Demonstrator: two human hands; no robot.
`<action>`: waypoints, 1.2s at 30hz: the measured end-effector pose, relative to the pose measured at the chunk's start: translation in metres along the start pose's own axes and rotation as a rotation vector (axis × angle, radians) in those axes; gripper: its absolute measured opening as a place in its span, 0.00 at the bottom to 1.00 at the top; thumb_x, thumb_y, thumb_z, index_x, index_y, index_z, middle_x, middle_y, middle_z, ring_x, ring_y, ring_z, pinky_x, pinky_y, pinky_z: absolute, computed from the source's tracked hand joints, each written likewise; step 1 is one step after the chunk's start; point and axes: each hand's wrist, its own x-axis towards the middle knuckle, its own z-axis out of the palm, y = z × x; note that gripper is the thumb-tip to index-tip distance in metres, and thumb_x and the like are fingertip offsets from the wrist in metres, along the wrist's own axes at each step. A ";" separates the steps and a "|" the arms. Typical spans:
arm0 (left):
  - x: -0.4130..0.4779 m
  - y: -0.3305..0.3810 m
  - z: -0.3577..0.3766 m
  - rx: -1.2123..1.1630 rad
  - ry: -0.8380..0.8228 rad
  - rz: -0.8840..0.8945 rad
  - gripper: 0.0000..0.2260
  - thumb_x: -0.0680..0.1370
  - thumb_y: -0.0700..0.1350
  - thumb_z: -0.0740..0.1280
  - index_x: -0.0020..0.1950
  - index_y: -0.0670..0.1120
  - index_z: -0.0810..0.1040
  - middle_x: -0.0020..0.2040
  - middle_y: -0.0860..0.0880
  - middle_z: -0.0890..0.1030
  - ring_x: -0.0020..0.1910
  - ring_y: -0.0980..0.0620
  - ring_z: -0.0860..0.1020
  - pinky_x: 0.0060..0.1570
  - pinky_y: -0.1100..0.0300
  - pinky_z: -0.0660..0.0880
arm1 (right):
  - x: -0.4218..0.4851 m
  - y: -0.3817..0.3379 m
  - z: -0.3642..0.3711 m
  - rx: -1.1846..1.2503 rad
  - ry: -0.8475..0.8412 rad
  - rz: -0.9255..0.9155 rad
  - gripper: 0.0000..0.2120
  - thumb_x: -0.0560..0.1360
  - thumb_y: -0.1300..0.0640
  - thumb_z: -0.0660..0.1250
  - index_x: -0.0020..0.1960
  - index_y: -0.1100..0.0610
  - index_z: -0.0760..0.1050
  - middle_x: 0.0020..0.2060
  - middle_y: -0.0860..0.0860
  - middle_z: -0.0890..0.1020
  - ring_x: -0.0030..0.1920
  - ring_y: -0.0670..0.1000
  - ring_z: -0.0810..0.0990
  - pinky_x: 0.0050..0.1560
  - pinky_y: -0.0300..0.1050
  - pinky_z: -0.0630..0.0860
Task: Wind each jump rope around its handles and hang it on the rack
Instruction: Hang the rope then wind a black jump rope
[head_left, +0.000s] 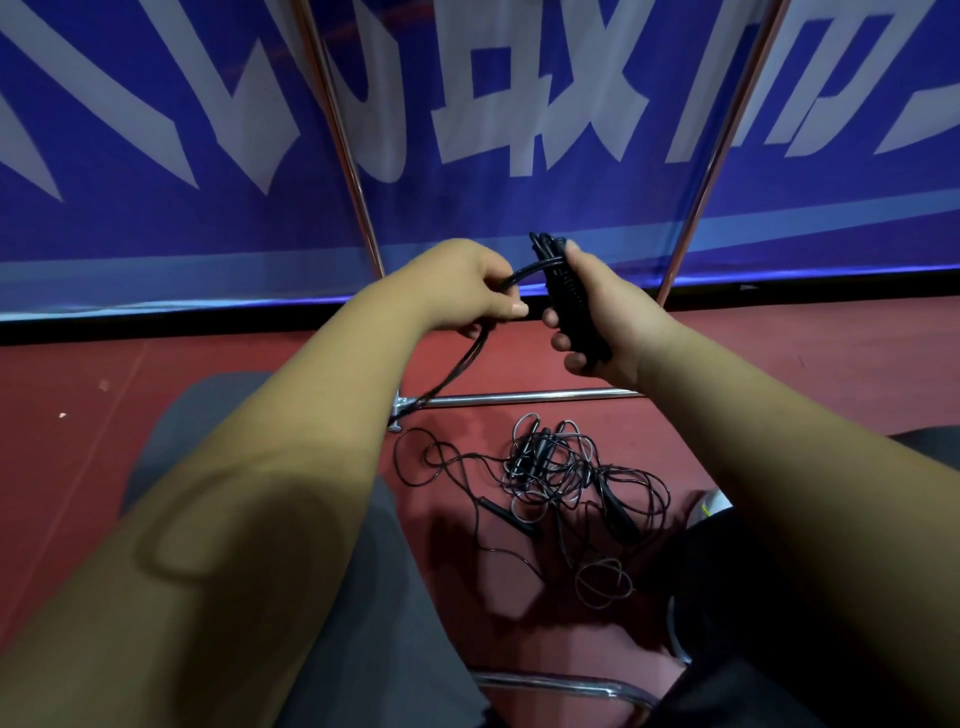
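Note:
My right hand (608, 317) grips a pair of black jump rope handles (563, 291) held together upright, with several turns of cord around their top. My left hand (467, 288) pinches that rope's black cord (467, 358) just left of the handles; the loose cord hangs from my fingers down toward the floor. A tangled pile of other jump ropes (550, 483), black and grey, lies on the red floor below my hands. The rack shows as two slanted metal poles (337, 140) and a low metal crossbar (519, 397).
A blue banner with large white characters (519, 104) stands behind the rack poles. My knees in dark trousers (363, 597) fill the lower part of the view. A curved metal tube (561, 683) lies near the bottom edge, and a shoe (709, 506) shows at the right.

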 end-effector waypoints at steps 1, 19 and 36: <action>0.000 0.000 -0.003 0.016 0.016 0.020 0.07 0.77 0.52 0.78 0.48 0.49 0.86 0.41 0.49 0.87 0.36 0.57 0.81 0.44 0.56 0.81 | 0.000 0.000 -0.001 0.003 0.017 0.001 0.24 0.79 0.30 0.64 0.55 0.51 0.76 0.38 0.53 0.79 0.31 0.52 0.72 0.31 0.42 0.63; 0.007 0.010 0.006 -0.657 -0.019 -0.053 0.08 0.84 0.52 0.67 0.52 0.48 0.79 0.37 0.47 0.77 0.27 0.54 0.63 0.33 0.58 0.63 | -0.027 -0.012 0.011 -0.086 -0.185 0.072 0.32 0.83 0.29 0.57 0.61 0.58 0.80 0.40 0.58 0.86 0.37 0.62 0.88 0.33 0.51 0.85; 0.004 0.013 0.006 -0.461 0.057 0.064 0.13 0.84 0.58 0.66 0.52 0.49 0.82 0.36 0.51 0.80 0.29 0.56 0.71 0.33 0.59 0.67 | -0.028 -0.019 -0.001 0.192 -0.454 0.219 0.25 0.81 0.33 0.61 0.54 0.56 0.77 0.41 0.52 0.76 0.33 0.49 0.72 0.28 0.38 0.64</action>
